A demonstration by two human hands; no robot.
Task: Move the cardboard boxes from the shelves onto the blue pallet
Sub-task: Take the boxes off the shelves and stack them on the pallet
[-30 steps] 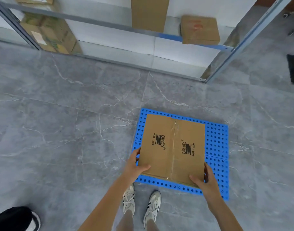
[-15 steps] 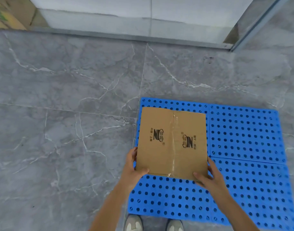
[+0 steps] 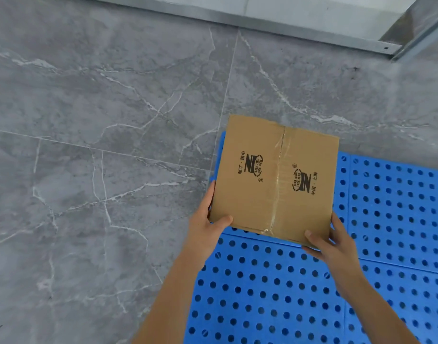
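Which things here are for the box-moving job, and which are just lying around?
For the job:
cardboard box
left hand and right hand, gripping its near corners
blue pallet beneath it

Just there:
grey marble floor
metal shelf frame

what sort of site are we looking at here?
Probably a storeroom or small warehouse: a blue perforated pallet on grey tiled floor, a taped cardboard box gripped by the left hand and right hand, and a metal shelving frame at the wall.
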